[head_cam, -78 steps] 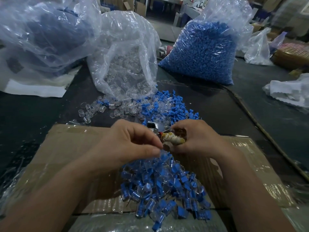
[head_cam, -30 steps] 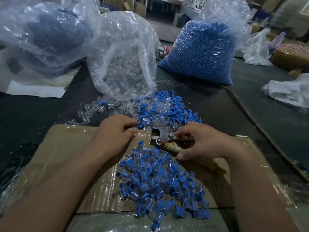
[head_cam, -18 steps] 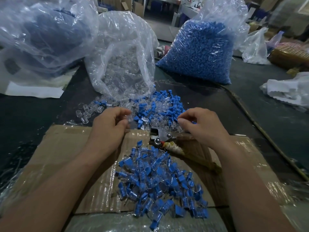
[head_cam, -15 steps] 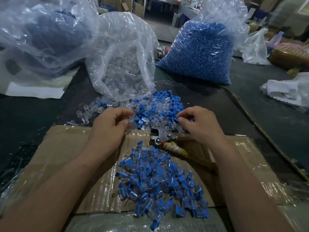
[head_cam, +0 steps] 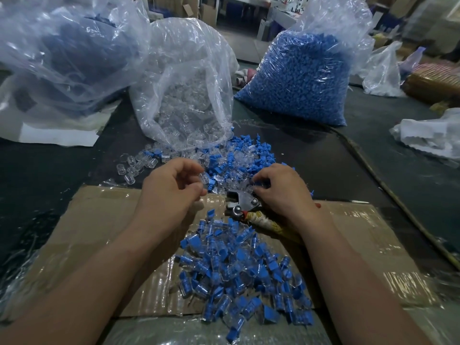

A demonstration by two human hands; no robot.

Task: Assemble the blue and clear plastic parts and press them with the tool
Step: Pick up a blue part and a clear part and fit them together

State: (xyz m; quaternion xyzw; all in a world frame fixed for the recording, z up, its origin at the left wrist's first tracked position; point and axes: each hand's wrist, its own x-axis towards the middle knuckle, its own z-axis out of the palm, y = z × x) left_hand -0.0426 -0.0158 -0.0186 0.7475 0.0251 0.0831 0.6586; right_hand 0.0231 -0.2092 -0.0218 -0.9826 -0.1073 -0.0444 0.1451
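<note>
Pick-up step: left hand pinches a clear part at frame centre, right hand curls into the loose pile, hold unclear; next, probably mate a blue piece, then lift the tool lying just below.

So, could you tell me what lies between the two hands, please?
Head view: the tool's metal head and loose blue and clear parts lie between them.

Left hand pinches clear part beside tool.

Dark work table, dim workshop, pale bench behind
</note>
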